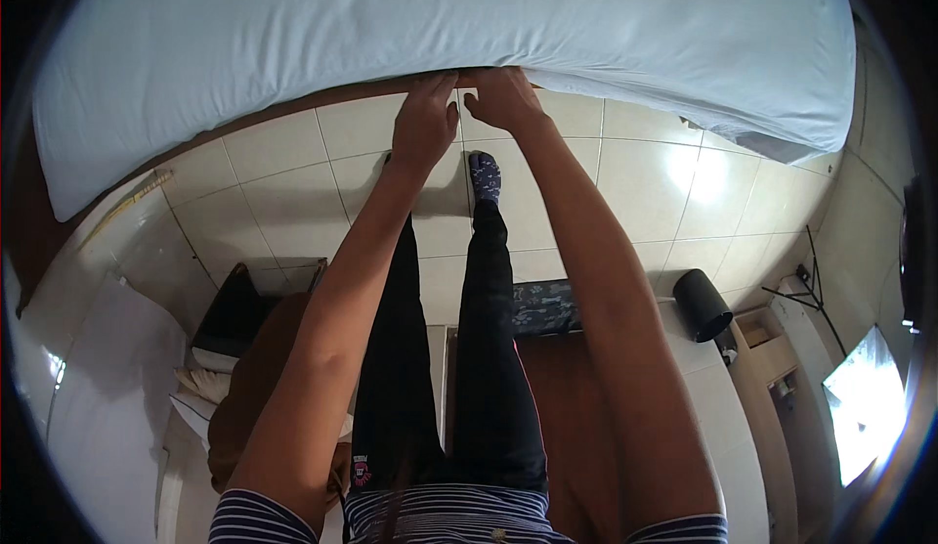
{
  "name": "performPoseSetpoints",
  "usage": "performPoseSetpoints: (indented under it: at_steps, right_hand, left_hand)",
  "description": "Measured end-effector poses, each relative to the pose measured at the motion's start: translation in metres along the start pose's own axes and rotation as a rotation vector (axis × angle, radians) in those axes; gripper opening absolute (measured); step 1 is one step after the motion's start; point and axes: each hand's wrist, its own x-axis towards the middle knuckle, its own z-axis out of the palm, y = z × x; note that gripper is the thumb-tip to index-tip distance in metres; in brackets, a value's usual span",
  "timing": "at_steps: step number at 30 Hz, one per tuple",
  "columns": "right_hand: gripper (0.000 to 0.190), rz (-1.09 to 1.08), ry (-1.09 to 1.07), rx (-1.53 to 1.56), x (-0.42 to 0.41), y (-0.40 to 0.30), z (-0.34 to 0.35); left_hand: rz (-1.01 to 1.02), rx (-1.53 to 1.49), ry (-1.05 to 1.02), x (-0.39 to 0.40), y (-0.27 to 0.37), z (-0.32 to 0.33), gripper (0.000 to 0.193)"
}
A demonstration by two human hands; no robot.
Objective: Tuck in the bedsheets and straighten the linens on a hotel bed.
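Note:
A mattress in a pale blue-white sheet point(454, 16) spans the top of the view, on a brown bed frame point(271, 110). My left hand point(426, 113) is at the near edge of the mattress, fingertips against the lower side of the sheet and the frame. Close beside it on the right, my right hand point(504, 98) reaches the same edge, its fingertips partly hidden under the sheet. Whether either hand grips the cloth cannot be told. Right of my right hand, the sheet's hem point(630, 97) hangs loosely over the frame.
Below the bed lies a tiled floor point(645, 177). A patterned dark box or cushion point(546, 306) and a black cylindrical bin point(701, 304) are nearer me. On the right stand a black tripod stand point(813, 291) and wooden shelving point(769, 368). A black chair-like object point(233, 309) is at left.

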Motion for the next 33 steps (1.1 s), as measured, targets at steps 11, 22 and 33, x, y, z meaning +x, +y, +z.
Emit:
performPoseSetpoints:
  at_steps: [11,22,33]
  right_hand:
    - [0.039,0.092,0.804,-0.289,-0.123,0.184,-0.035]
    - [0.034,0.214,0.775,-0.208,-0.124,0.271,-0.035]
    - [0.021,0.424,0.275,-0.165,-0.100,0.293,-0.084]
  left_hand:
    - [0.341,-0.066,-0.161,0.036,0.088,0.069,0.047]
    - [0.108,0.236,-0.495,0.082,0.145,0.125,0.065]
    - [0.316,0.480,-0.560,0.087,0.133,0.148,0.066]
